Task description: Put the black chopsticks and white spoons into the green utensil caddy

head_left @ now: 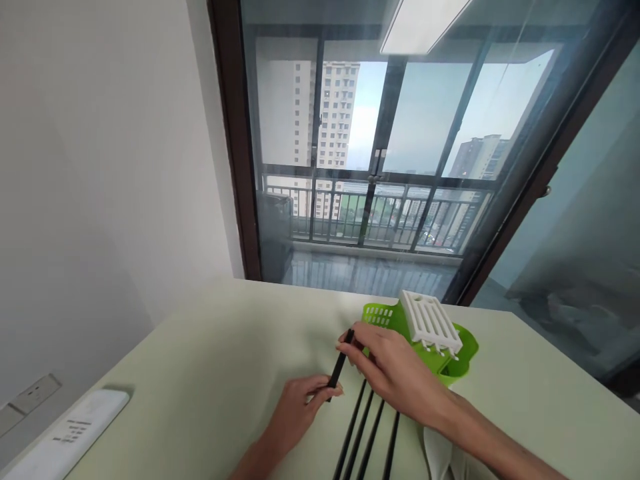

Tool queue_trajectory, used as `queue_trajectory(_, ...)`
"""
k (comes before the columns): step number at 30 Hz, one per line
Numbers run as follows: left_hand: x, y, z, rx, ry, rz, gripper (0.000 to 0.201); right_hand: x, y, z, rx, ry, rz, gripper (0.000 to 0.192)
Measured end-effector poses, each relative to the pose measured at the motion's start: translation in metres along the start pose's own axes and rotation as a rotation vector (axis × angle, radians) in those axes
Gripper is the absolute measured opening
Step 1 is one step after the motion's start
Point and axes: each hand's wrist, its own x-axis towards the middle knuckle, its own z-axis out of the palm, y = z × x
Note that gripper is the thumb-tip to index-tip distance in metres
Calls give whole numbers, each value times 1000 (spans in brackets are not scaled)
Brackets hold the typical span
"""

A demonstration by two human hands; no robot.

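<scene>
Black chopsticks [339,369] are held between my two hands, pointing up and slightly right; their number cannot be told. My left hand [303,407] pinches the lower end between thumb and fingers. Around the upper end, the fingers of my right hand [393,370] are closed. Several more black chopsticks [371,433] lie side by side on the table below my right hand, their far ends partly covered by it. Just behind that hand stands a green plastic utensil basket [379,315] with a white slotted rack [431,322] on it.
White spoons [438,453] lie at the front edge of view, partly under my right forearm. On the pale table [220,347], a white rectangular object [80,433] with printed text lies at far left. A wall rises at left, a glass door beyond the table.
</scene>
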Motion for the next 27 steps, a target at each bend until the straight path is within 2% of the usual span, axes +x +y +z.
queue_trajectory(3,-2,-4,-4,-10,23,5,31,3,1,-33,3,106,10,32)
queue_trajectory(8,-1,-18,-12,-73,145,6,50,6,15,-114,-141,468,86,45)
queue_trajectory(11,5,-27,-10,-96,173,-28,56,9,28,-140,-233,401,186,47)
queue_trajectory(14,7,-32,-8,-77,164,-4,53,19,51,-138,-305,266,199,47)
queue_trajectory(19,7,-30,-10,-2,161,30,49,45,105,-109,-301,43,270,44)
queue_trajectory(22,7,-29,-12,43,166,29,50,56,131,-93,-309,-12,302,41)
queue_trajectory(27,6,-31,-12,93,174,43,49,63,159,-78,-357,-45,385,37)
